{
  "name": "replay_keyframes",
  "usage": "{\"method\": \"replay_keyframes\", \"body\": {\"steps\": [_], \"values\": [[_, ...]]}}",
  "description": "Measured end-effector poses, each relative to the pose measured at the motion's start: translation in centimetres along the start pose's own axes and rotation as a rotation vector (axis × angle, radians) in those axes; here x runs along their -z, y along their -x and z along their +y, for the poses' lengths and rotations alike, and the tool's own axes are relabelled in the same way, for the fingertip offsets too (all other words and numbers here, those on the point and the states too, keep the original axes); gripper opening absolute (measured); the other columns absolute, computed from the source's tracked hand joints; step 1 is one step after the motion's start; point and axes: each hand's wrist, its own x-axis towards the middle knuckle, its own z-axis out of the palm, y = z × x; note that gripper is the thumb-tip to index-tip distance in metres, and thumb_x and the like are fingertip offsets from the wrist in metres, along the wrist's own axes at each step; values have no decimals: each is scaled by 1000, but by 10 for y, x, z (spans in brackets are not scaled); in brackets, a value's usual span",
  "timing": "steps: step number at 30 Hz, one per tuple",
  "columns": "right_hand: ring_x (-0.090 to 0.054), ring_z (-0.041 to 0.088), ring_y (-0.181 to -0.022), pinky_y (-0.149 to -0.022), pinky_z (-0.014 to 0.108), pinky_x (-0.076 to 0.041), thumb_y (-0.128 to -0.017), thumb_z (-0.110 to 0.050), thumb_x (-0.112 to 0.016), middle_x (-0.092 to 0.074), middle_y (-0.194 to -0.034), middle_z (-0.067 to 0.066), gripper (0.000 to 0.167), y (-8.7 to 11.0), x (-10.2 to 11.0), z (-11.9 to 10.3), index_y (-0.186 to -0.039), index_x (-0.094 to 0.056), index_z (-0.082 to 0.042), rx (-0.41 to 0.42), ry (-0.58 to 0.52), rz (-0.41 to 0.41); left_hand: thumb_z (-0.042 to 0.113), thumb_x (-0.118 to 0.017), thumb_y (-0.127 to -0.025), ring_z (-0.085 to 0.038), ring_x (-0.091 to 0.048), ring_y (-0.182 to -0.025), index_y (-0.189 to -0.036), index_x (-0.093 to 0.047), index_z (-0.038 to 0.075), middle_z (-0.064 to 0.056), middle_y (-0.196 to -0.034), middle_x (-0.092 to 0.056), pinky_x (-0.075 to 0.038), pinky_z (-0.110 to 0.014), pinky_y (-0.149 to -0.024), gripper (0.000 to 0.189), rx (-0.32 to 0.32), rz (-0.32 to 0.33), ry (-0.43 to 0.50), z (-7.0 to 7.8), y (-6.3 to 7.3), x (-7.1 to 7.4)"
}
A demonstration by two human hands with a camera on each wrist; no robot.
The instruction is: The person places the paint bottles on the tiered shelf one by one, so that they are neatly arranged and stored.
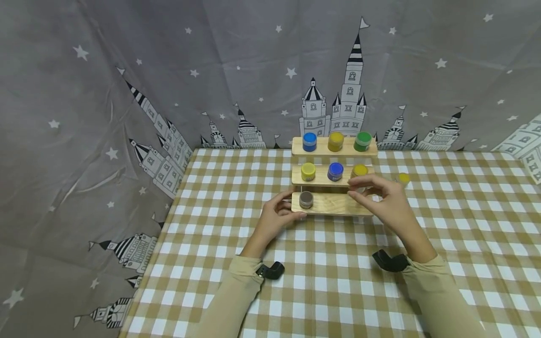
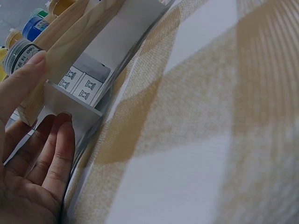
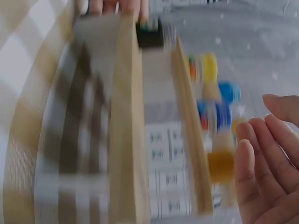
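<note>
A three-tier wooden display rack [image 1: 334, 204] with pale side panels holds small paint jars. My left hand [image 1: 275, 213] grips the left end of its lowest shelf; in the left wrist view the thumb [image 2: 29, 74] lies by the black-labelled dark paint jar [image 2: 23, 53] and the fingers curl under the shelf. That dark jar sits alone on the bottom tier. My right hand [image 1: 382, 197] is beside the rack's right end, thumb and fingers apart with nothing between them. Nearest to it is a dark yellow paint jar [image 1: 360, 170] on the middle tier, partly hidden by the fingers.
A yellow jar [image 1: 308, 172] and a violet-blue jar [image 1: 336, 172] share the middle tier. Blue [image 1: 310, 142], yellow [image 1: 336, 141] and green jars [image 1: 363, 141] line the top. Another yellow-topped item [image 1: 404, 178] shows behind the right hand. Grey castle-print fabric [image 1: 236, 70] hangs behind the checked tablecloth [image 1: 220, 202].
</note>
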Motion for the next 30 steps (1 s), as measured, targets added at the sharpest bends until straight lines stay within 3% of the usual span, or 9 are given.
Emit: {"method": "replay_keyframes", "body": {"steps": [2, 9, 12, 17, 21, 23, 26, 28, 30], "values": [[-67, -4, -98, -81, 9, -56, -90, 0, -77, -77, -111, 11, 24, 1, 11, 8, -114, -75, -5, -12, 14, 55, 10, -90, -78, -14, -68, -100, -148, -55, 11, -11, -139, -62, -62, -19, -87, 78, 3, 0, 0, 0, 0, 0], [-62, -9, -105, -81, 3, -53, -90, -6, -79, -67, -111, -27, 32, 5, 47, 44, -121, -72, -1, -153, 73, 218, 9, -90, -78, -15, -68, -101, -148, -55, 12, -10, -141, -62, -62, -18, -86, 78, 13, 2, 5, 1, 0, 0], [-57, -11, -107, -80, 0, -50, -92, -16, -80, -67, -123, -15, 39, 7, 58, 60, -128, -70, -4, -248, 142, 209, 9, -91, -78, -15, -68, -100, -148, -55, 12, -11, -140, -62, -62, -18, -85, 78, 11, 1, 2, 1, 1, 0], [-58, -17, -88, -74, -1, -48, -94, -25, -78, -59, -146, 17, 52, 9, 68, 80, -139, -63, -4, -386, 172, 215, 10, -91, -77, -15, -67, -99, -147, -56, 13, -10, -137, -63, -62, -18, -85, 78, 11, 4, -2, 1, 1, 0], [-59, -17, -81, -74, 1, -48, -95, -28, -77, -56, -149, 22, 54, 8, 71, 93, -141, -61, -4, -458, 179, 246, 11, -91, -78, -14, -67, -97, -147, -57, 13, -10, -136, -64, -62, -18, -84, 77, 18, 7, -1, -1, 0, -1], [-65, -4, -98, -88, 14, -56, -96, -29, -75, -54, -149, 24, 55, 7, 71, 98, -142, -60, -4, -473, 206, 218, 11, -91, -78, -13, -67, -96, -147, -57, 14, -10, -135, -64, -62, -19, -83, 77, 26, 2, 2, -1, 0, -1], [-59, 29, -123, -97, 30, -53, -98, -28, -73, -52, -151, 26, 57, 7, 71, 105, -146, -56, -4, -475, 254, 140, 11, -91, -78, -13, -67, -96, -147, -56, 14, -11, -134, -64, -63, -20, -84, 78, 32, -6, 5, -1, 1, -2], [-53, 43, -129, -96, 28, -52, -99, -24, -72, -53, -149, 29, 56, 6, 70, 109, -147, -54, -1, -446, 271, 102, 11, -91, -78, -13, -67, -96, -148, -56, 14, -11, -134, -64, -63, -20, -84, 78, 30, -5, 5, -1, 1, -2], [-58, 43, -122, -86, 15, -44, -99, -23, -71, -57, -145, 30, 54, 5, 68, 112, -146, -55, -1, -440, 283, 93, 11, -91, -78, -13, -66, -97, -147, -56, 14, -11, -133, -64, -63, -19, -84, 78, 28, -1, 2, 0, 0, -1]]}}
